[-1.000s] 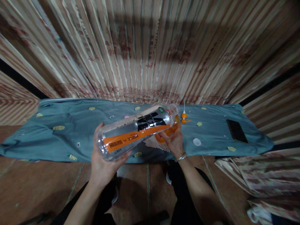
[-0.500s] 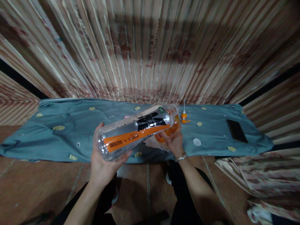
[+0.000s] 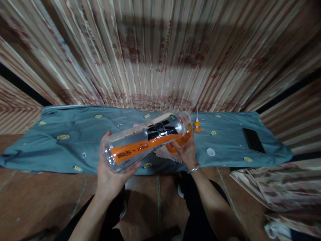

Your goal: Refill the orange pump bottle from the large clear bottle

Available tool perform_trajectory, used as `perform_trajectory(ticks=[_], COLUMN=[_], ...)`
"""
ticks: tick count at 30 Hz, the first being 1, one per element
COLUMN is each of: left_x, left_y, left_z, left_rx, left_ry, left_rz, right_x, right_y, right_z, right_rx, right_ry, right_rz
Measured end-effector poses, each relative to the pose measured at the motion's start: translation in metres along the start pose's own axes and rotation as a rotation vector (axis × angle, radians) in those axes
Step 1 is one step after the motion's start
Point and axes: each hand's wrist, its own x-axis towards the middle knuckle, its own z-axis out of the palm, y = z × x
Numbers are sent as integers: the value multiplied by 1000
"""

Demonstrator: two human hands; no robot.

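A large clear plastic bottle (image 3: 147, 142) with an orange and black label lies tilted in my left hand (image 3: 110, 177), which is wrapped round its base. Its mouth points right and sits over an orange translucent bottle (image 3: 187, 134). Around that orange bottle, partly hidden behind the clear one, my right hand (image 3: 187, 152) is closed. Whether the two bottles touch at the mouth I cannot tell. Just right of them an orange pump head (image 3: 197, 124) with a white tube rests on the cloth. Beneath the bottles shows a pale lace-edged piece (image 3: 167, 154).
A blue-green cloth with yellow prints (image 3: 62, 150) covers the low table. On it are a white round cap (image 3: 211, 152) and a black phone (image 3: 253, 140) at the right. Striped curtains (image 3: 155, 53) hang close behind and at both sides. Tiled floor (image 3: 147, 207) lies below.
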Motion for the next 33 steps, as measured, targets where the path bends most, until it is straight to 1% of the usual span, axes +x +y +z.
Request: perform_trajectory(ticks=[10,14,22,25,29,33], left_x=[0,0,0,1,2,2], left_y=[0,0,-1,-2,-6,-7], left_z=[0,0,1,-1,-4,-5], left_rx=[-12,-27,-15,25,72,89], left_ry=[2,3,9,15,-8,-19], left_rz=[-1,-28,0,27,41,49], right_x=[0,0,0,0,0,1], right_y=[2,3,2,1,4,6], right_z=[0,0,-1,0,1,1], right_rx=[13,-1,-12,-7,-18,-19], right_ry=[-30,-7,-1,0,23,15], right_rz=[2,-3,2,-9,3,-4])
